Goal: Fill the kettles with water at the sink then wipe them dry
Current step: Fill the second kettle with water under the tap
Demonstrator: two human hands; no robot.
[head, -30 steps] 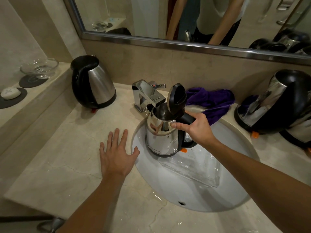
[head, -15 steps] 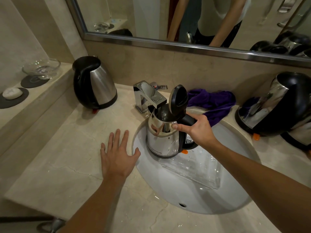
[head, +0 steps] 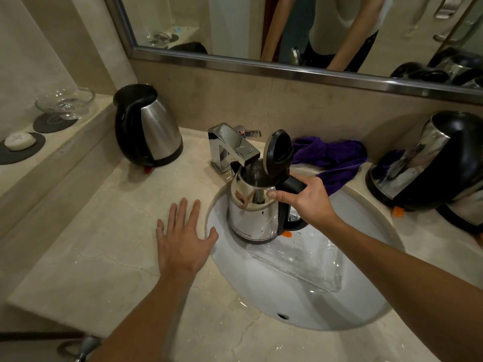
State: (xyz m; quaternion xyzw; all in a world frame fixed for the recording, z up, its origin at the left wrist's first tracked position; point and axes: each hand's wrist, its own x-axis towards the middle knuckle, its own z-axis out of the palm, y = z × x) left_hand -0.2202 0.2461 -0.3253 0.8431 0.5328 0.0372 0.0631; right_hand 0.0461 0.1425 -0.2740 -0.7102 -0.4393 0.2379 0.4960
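A single head-worn wide-angle view looks forward and steeply down, close over the sink (head: 300, 304) and countertop (head: 104, 257).

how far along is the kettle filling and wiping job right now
Early on, it looks. In hand: the right hand grips the open kettle by its handle under the tap in the sink; no stream is plain to see. The left hand rests flat on the counter. Left: wiping, since the purple cloth lies untouched. Whether the closed left kettle and right kettles are filled cannot be told.

Kettle held under the tap

The right hand (head: 308, 198) grips the open kettle (head: 254, 210) by its handle under the faucet (head: 230, 148); left hand (head: 183, 241) flat on the counter (head: 104, 244).
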